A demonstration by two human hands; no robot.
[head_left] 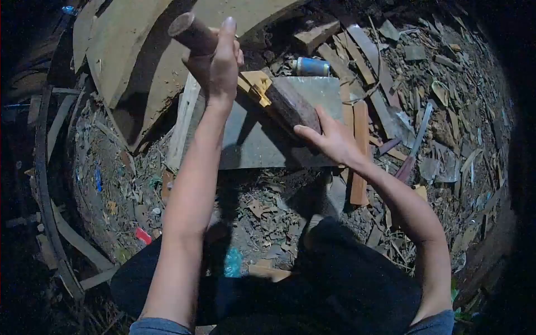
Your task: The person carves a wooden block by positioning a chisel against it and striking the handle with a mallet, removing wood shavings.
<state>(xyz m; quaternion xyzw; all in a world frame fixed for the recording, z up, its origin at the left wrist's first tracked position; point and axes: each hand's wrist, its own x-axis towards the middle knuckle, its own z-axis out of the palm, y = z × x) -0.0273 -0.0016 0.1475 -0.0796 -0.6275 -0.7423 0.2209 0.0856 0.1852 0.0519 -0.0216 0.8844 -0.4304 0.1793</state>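
Observation:
My left hand (pixel 218 70) is raised at the upper left and closed around a short brown round piece of wood (pixel 187 29), whose blunt round end points up and left. The thumb is stretched along it. My right hand (pixel 335 139) grips the near end of a thicker bark-brown log piece (pixel 293 106). This log slants over a grey flat slab (pixel 251 153), and its far end shows torn, splintered yellow wood (pixel 257 86). The splintered end lies just right of my left wrist.
A blue can (pixel 311 67) lies behind the slab. Large curved boards (pixel 123 56) lean at the upper left. A reddish wooden strip (pixel 360 153) stands right of the slab. Wood scraps and leaf litter (pixel 268 215) cover the ground around my legs.

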